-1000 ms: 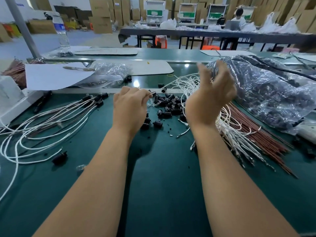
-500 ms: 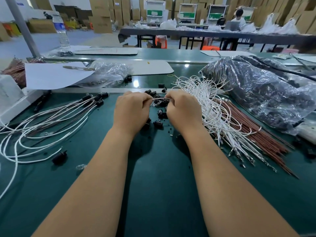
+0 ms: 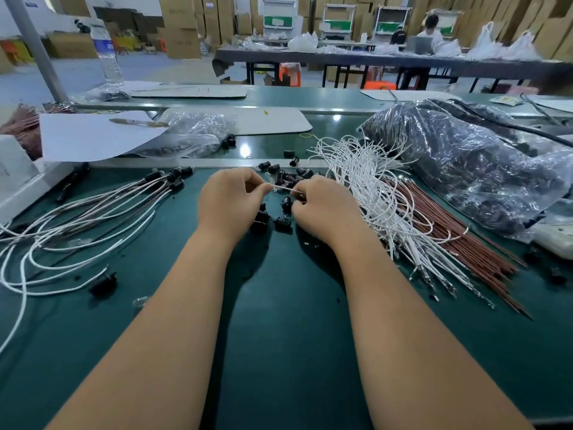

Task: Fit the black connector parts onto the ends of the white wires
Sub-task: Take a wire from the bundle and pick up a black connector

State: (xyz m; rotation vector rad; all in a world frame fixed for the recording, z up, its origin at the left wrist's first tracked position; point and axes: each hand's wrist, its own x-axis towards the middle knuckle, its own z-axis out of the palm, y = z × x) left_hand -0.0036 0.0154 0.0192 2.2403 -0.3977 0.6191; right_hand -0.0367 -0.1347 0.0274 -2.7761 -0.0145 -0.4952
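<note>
Left hand (image 3: pixel 228 203) and right hand (image 3: pixel 322 206) are both pinching one white wire (image 3: pixel 283 188), stretched short between them just above the loose connectors (image 3: pixel 286 223) on the mat (image 3: pixel 279 336). No connector is visibly fitted yet. Risk: the thin wire is buckling or slipping if the pinch sits far from its tip.

No text, number or brand can be read. The water bottle (image 3: pixel 107 54) at upper left carries a blue label too blurred to make out, and the cardboard boxes (image 3: pixel 183 26) along the top show faint marks that stay illegible.
</note>
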